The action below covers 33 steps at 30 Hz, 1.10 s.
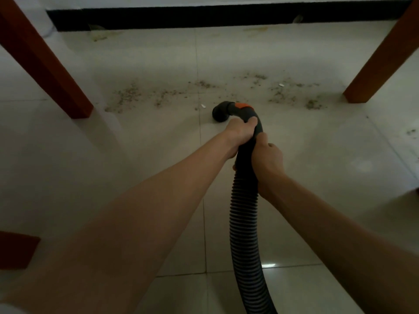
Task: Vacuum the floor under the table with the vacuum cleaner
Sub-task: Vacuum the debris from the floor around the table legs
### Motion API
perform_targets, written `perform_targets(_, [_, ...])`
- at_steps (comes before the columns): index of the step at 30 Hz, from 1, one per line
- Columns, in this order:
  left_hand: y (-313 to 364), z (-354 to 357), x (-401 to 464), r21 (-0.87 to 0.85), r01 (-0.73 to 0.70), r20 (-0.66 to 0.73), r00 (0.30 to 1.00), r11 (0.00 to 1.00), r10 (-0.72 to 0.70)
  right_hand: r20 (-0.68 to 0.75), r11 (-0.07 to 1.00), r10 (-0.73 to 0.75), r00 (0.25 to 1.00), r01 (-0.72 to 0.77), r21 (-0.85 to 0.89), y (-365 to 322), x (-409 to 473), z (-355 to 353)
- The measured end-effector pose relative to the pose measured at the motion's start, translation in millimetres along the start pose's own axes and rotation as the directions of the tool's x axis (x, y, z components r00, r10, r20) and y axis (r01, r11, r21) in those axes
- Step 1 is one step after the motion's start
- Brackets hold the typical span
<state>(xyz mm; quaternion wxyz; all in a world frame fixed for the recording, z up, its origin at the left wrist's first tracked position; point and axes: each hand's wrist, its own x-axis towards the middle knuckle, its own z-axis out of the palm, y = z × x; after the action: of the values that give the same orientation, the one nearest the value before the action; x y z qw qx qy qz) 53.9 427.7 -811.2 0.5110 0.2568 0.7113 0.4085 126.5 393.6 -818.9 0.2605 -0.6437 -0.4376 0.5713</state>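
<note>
A black ribbed vacuum hose (244, 223) runs from the bottom of the view up to a curved grey handle with an orange patch (243, 106). Its round nozzle end (220, 114) points down at the pale tiled floor (140, 141). My left hand (241, 129) grips the handle just behind the bend. My right hand (267, 162) grips the hose right below it. A band of brownish dirt and crumbs (204, 91) lies across the tiles just beyond the nozzle, between the table legs.
Two red-brown wooden table legs stand at the left (45, 62) and at the right (383, 57). A black skirting strip (204, 18) runs along the far wall. Another wooden piece (15, 251) shows at the lower left. More specks (411, 132) lie at the right edge.
</note>
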Motion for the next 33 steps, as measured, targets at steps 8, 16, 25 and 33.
perform_targets(8, [10.4, 40.0, 2.6, 0.038, -0.034, 0.075, 0.997, 0.999, 0.031, -0.034, 0.999, 0.016, 0.999, -0.014, 0.046, 2.6, 14.4, -38.6])
perform_targets(16, [15.0, 71.1, 4.7, 0.073, -0.059, 0.103, 0.993, 0.996, 0.051, -0.039, 0.996, -0.021, 0.999, 0.024, 0.085, 6.1, 20.4, -65.5])
perform_targets(25, [2.4, 65.5, -25.1, 0.073, -0.193, 0.034, 0.981, 0.978, 0.191, 0.069, 1.0, -0.027, 0.997, 0.026, 0.017, 16.4, 17.4, -107.2])
perform_targets(33, [18.8, 36.0, -88.7, 0.134, -0.357, 0.162, 0.928, 0.925, 0.335, 0.176, 0.98, -0.036, 0.984, 0.0, 0.2, -28.6, 1.3, -124.3])
